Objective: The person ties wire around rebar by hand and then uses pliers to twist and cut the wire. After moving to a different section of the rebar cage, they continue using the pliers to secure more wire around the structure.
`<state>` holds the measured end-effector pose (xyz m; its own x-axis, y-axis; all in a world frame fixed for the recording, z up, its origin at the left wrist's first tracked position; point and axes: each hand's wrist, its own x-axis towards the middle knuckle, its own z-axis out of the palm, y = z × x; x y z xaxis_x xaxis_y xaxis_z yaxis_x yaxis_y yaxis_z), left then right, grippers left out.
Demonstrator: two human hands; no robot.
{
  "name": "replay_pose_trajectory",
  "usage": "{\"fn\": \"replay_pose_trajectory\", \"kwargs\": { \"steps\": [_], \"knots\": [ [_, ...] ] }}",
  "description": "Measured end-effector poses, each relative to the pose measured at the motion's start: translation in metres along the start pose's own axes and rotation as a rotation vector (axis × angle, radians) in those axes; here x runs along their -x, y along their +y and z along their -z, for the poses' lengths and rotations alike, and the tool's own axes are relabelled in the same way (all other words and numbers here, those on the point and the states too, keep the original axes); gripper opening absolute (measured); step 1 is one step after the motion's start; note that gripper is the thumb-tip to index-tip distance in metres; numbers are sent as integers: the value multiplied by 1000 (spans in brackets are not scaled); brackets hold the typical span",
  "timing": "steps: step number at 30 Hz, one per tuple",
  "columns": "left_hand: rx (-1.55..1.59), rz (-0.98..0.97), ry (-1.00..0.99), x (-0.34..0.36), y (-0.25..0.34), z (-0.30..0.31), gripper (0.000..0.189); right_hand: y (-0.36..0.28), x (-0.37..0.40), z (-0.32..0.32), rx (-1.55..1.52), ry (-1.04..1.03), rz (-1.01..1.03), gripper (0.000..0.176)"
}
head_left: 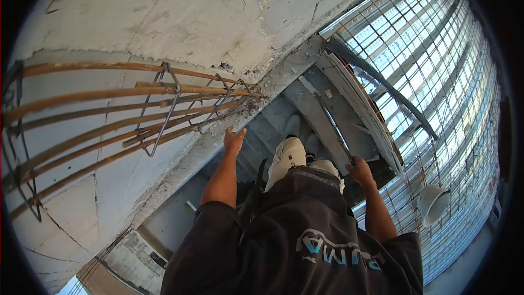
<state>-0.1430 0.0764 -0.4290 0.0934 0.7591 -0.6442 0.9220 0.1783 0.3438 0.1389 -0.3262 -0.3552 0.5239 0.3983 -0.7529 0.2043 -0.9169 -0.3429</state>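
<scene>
My left hand point(233, 140) is held out with its fingers apart and nothing in it, close to the rough edge of a concrete ledge point(210, 141). Just beyond it, several rusty reinforcing bars point(103, 95) tied with wire stirrups run out from the concrete wall. On the other side, my right hand point(359, 170) is closed around the near end of a long, thin metal bar point(334, 125). The bar slants away from me over the boards. Its exact kind is hard to make out.
My feet are on grey steps point(262, 131) between the ledge and wooden formwork boards point(357, 114). To the right, a rusty steel mesh point(436, 76) lies over shiny corrugated sheets. A white, helmet-like object point(434, 205) is at the lower right. A dark strip point(390, 88) crosses the mesh.
</scene>
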Motion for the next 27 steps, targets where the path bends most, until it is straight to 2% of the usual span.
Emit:
{"fn": "replay_pose_trajectory", "kwargs": {
  "steps": [4,6,8,10,12,14,17,21,23,25,26,27],
  "knots": [
    [212,65,-19,-27,-20,-10,70,-81,-37,-26,170,-272,80,51],
    [232,-11,-64,-16,-22,2,69,-118,-61,-57,203,-363,246,53],
    [279,122,-165,17,-3,27,64,-166,-76,-72,244,-455,482,52],
    [316,220,-215,40,-10,37,60,-214,-100,-87,429,-569,658,47],
    [345,285,-219,64,-34,43,55,-250,-137,-107,476,-580,743,34],
    [355,368,-218,86,-57,47,51,-278,-166,-121,302,-337,459,23],
    [372,501,-233,115,-99,47,49,-297,-180,-95,254,-244,346,22],
    [298,583,-341,129,-136,37,49,-293,-166,-74,498,-390,509,23],
    [336,604,-393,123,-136,32,49,-302,-161,-61,658,-484,630,22],
    [365,581,-390,115,-125,32,47,-310,-176,-57,536,-581,557,24],
    [379,548,-365,111,-98,33,46,-312,-180,-56,474,-629,518,25],
    [395,514,-341,106,-76,35,44,-311,-181,-57,376,-518,483,25]
  ]
}}
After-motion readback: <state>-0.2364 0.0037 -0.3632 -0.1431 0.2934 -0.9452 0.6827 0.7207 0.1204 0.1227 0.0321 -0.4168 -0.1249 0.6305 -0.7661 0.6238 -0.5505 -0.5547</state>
